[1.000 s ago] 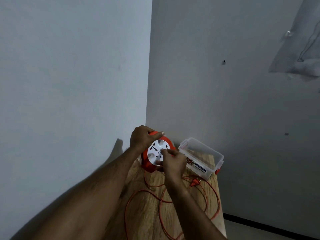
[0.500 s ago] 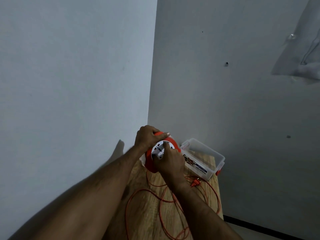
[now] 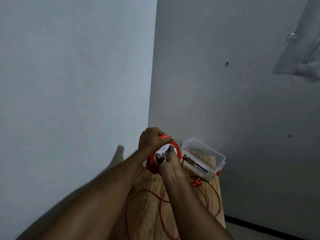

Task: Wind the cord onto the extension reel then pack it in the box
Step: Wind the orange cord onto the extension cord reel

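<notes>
An orange extension reel (image 3: 176, 148) with a white socket face stands on edge at the far left of the wooden table (image 3: 147, 212). My left hand (image 3: 153, 139) grips its orange handle from above. My right hand (image 3: 168, 159) lies on the white face, fingers pressed on the reel's centre and covering most of it. The loose orange cord (image 3: 213, 191) lies in wide loops over the table, its plug (image 3: 196, 182) resting just in front of the box. A clear plastic box (image 3: 204, 157) with orange latches stands open to the right of the reel.
The table sits in a corner, grey walls (image 3: 78, 84) close on the left and behind. Its right edge drops to the floor with a dark skirting strip (image 3: 259, 226). A printed label or card shows through the box's front wall.
My right hand has turned round on the reel's face, from the lower right to over its centre. The left hand has stayed on the handle. The cord loops have shifted slightly.
</notes>
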Tool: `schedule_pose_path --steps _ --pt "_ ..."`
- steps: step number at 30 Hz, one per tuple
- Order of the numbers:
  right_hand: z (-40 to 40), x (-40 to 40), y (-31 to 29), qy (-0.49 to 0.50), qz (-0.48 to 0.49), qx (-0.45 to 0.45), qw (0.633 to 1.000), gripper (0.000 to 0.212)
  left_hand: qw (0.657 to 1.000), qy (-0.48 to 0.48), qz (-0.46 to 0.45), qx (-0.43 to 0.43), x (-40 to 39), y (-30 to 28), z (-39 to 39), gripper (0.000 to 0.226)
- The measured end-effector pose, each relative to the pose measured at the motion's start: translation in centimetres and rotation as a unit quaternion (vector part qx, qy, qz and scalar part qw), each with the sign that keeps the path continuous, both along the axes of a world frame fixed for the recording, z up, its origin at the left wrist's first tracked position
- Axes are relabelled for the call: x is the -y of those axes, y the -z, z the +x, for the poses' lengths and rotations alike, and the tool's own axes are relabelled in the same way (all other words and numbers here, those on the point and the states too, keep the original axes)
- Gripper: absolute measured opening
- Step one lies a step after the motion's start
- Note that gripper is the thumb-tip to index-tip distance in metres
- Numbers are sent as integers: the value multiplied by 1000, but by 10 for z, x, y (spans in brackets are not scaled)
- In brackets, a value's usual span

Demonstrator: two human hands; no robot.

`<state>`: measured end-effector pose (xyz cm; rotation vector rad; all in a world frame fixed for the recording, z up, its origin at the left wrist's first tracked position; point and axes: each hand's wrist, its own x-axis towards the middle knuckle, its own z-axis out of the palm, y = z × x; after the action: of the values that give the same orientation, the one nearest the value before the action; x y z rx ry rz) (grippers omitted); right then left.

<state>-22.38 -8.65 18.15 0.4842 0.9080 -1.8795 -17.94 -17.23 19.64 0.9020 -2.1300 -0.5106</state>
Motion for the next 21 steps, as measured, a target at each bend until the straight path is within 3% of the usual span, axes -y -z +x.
schedule_pose_path --steps 2,5,7,8,9,11,12,13,14,16,18,21 --pt "-2 0 -7 29 -14 46 998 75 1000 -4 5 -2 1 0 2 52" --pt "2 -12 -9 -43 20 -44 998 63 999 -17 31 -6 10 2 8 54" --pt "2 -25 -1 -55 88 -162 981 55 998 -35 55 -18 15 4 13 56" --pt "4 -31 3 -47 127 -286 948 46 997 -41 62 -19 17 4 15 58" --pt "6 -39 7 -37 160 -440 883 37 997 -41 65 -16 19 4 17 59" --pt "9 -53 8 -17 232 -716 658 32 997 -30 70 -9 21 3 18 61" --pt "8 -56 9 -10 255 -791 555 36 997 -24 73 -10 21 3 18 59" --pt "7 -56 9 -16 266 -832 486 42 997 -20 75 -13 21 3 17 57" --pt "7 -54 8 -33 275 -855 439 49 997 -18 77 -17 20 3 15 56" --pt "7 -48 11 -79 290 -863 407 67 996 -17 81 -24 16 4 11 54" --pt "4 -44 14 -94 291 -853 422 76 996 -13 88 -31 12 3 7 52" --pt "-1 -39 17 -68 279 -848 446 66 995 -3 90 -32 10 2 5 51"
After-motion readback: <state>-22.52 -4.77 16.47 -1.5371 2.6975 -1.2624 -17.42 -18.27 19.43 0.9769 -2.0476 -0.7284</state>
